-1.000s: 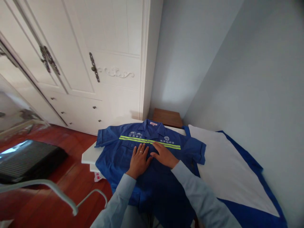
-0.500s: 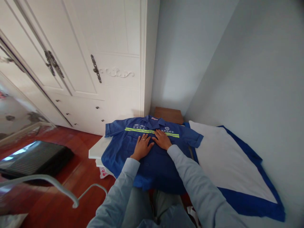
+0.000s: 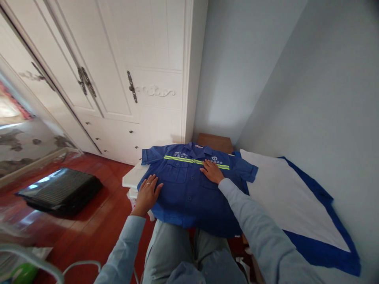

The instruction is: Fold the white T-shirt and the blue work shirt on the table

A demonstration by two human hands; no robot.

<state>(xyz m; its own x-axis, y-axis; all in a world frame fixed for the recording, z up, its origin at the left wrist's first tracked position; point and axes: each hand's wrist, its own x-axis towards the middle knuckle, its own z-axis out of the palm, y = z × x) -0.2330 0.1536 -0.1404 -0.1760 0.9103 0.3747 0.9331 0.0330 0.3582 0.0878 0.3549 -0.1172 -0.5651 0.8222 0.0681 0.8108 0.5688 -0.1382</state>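
Note:
A blue short-sleeved work shirt (image 3: pixel 177 193) lies spread face up, its collar pointing away from me and a yellow-green reflective stripe across the chest. At the shirt's left side edge rests my left hand (image 3: pixel 148 193), fingers stretched out, a ring on one finger. My right hand (image 3: pixel 212 172) lies flat on the chest by the stripe, near the white printed emblem on the right. Neither hand grips the cloth. Under the shirt, a corner of a white table (image 3: pixel 133 176) shows at the left.
To the right lies a white cloth with blue borders (image 3: pixel 290 197), against the grey wall. A white wardrobe (image 3: pixel 156 47) stands behind. A brown wooden box (image 3: pixel 216 142) sits in the corner. On the red floor lies a black plastic-wrapped item (image 3: pixel 62 191); a pale curved tube (image 3: pixel 32 254) is lower left.
My left hand has slid from the shirt's middle to its left edge. My right hand has stayed on the chest near the stripe. The view has turned slightly left.

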